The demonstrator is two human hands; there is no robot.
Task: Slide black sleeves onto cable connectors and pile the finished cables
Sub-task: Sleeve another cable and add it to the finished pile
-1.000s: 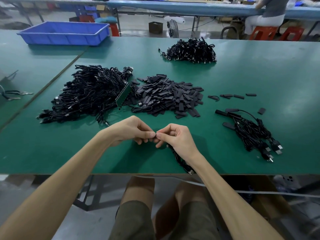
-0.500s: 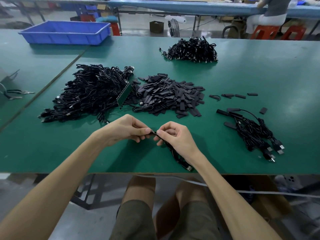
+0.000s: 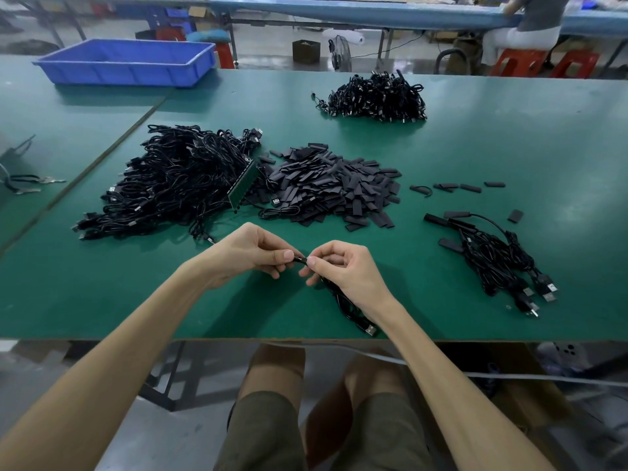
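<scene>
My left hand and my right hand meet over the near middle of the green table. Both pinch the end of one black cable, which trails under my right wrist to a USB plug near the table edge. A short black piece, likely a sleeve, shows between my fingertips. A large heap of loose black cables lies to the left. A heap of flat black sleeves lies in the middle. A small pile of sleeved cables lies at the right.
Another black cable bundle sits at the back. A green circuit board leans between the two heaps. Stray sleeves lie at the right. A blue tray stands back left. A person sits at the far bench.
My fingertips touched at first, then drew slightly apart, so a short black piece now shows between them. The cable's tail shifted a little on the table.
</scene>
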